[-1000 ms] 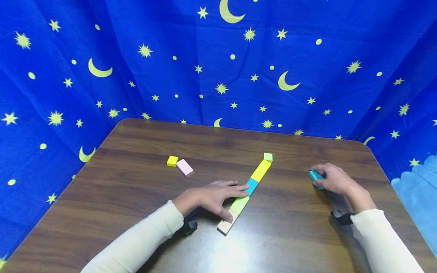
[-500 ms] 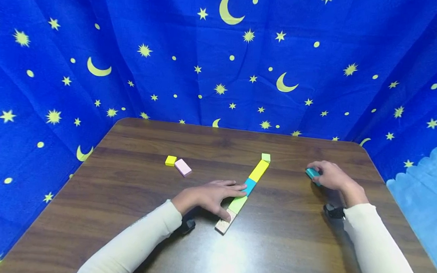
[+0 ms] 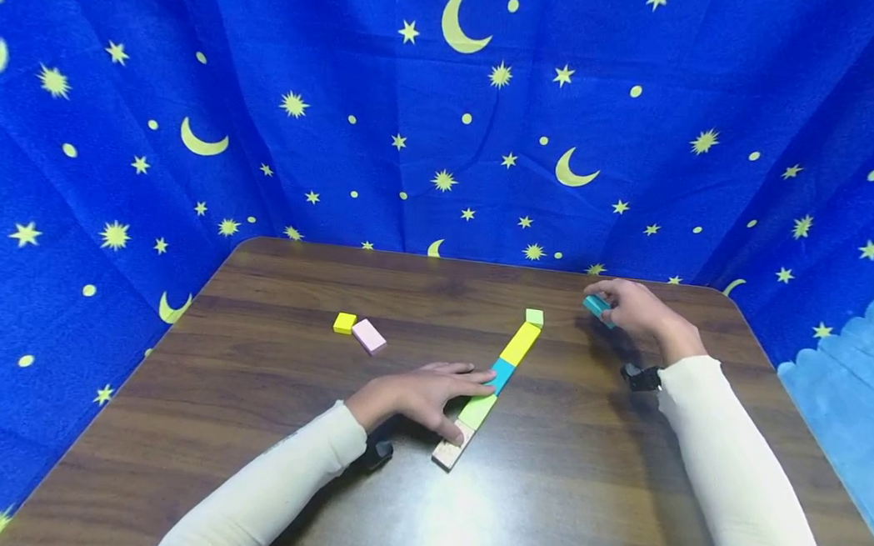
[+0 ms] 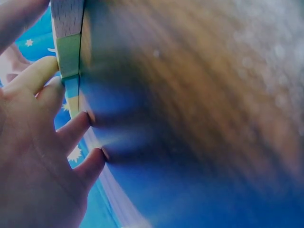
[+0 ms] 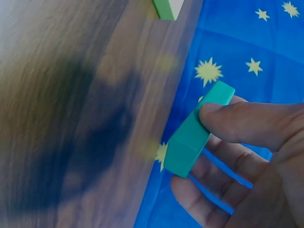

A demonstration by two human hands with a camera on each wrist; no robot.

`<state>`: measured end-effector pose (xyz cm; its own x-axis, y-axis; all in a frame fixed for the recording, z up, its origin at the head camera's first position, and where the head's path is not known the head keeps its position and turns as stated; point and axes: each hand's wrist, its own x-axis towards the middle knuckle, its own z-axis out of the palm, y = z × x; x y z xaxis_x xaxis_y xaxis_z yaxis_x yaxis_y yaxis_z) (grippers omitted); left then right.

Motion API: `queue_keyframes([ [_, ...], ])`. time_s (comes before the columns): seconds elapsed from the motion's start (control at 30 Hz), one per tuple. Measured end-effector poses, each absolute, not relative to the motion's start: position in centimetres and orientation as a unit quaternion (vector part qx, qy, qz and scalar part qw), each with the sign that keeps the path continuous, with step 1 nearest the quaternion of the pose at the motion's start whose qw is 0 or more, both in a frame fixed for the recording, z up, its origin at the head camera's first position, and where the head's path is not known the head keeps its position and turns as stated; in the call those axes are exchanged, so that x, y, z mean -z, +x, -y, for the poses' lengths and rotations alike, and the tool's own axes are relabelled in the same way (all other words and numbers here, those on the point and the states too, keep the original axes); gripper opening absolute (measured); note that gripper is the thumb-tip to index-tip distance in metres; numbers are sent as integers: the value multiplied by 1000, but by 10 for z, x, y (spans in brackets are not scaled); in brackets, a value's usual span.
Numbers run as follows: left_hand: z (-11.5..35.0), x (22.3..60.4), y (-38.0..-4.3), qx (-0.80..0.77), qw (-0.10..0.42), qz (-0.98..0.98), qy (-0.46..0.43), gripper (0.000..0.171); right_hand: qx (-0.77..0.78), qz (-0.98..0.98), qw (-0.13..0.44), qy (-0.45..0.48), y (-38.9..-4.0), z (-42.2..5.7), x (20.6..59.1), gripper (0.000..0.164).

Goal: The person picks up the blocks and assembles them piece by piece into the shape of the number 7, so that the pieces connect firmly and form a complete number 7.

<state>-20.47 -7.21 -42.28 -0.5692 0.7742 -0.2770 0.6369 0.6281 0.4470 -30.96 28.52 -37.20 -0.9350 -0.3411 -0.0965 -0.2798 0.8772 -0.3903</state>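
A slanting row of blocks lies on the table: a pale wooden block [image 3: 450, 450] nearest, then a light green block [image 3: 478, 410], a blue block [image 3: 503, 374] and a yellow block [image 3: 520, 342]. Against the row's far end is a small light green block [image 3: 534, 317]. My left hand [image 3: 429, 396] rests along the row with spread fingers, thumb on the wooden block, fingertips at the blue one. To the right of the far end, my right hand [image 3: 639, 310] pinches a teal block [image 5: 197, 133] between thumb and fingers, lifted off the table.
A small yellow block [image 3: 344, 323] and a pink block [image 3: 369, 336] lie together on the left part of the wooden table [image 3: 264, 396]. A blue curtain [image 3: 359, 68] with moons and stars surrounds the table's back and sides.
My right hand has raised the teal block and carried it left and away from me, closer to the row's far end. The left hand has stayed in place on the row.
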Motion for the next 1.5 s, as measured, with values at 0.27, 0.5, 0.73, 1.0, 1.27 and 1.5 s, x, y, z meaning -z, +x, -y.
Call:
queue_keyframes([
  [0.27, 73, 422, -207, -147, 221, -874, 408, 83, 209, -956, 82, -188, -325, -252, 366, 47],
  [0.5, 72, 423, -209, -149, 227, -870, 411, 82, 225, -943, 102, -224, -338, -211, 370, 47],
  [0.73, 73, 420, -210, -152, 233, -870, 407, 81, 233, -931, 136, -246, -347, -173, 382, 47],
  [1.0, 67, 422, -207, -151, 235, -867, 413, 81, 235, -923, 176, -250, -349, -160, 400, 45],
  [1.27, 68, 422, -206, -150, 236, -870, 407, 81, 241, -922, 166, -255, -358, -164, 412, 44],
  [1.5, 71, 423, -206, -155, 243, -869, 403, 82, 274, -923, 165, -213, -362, -176, 419, 33],
])
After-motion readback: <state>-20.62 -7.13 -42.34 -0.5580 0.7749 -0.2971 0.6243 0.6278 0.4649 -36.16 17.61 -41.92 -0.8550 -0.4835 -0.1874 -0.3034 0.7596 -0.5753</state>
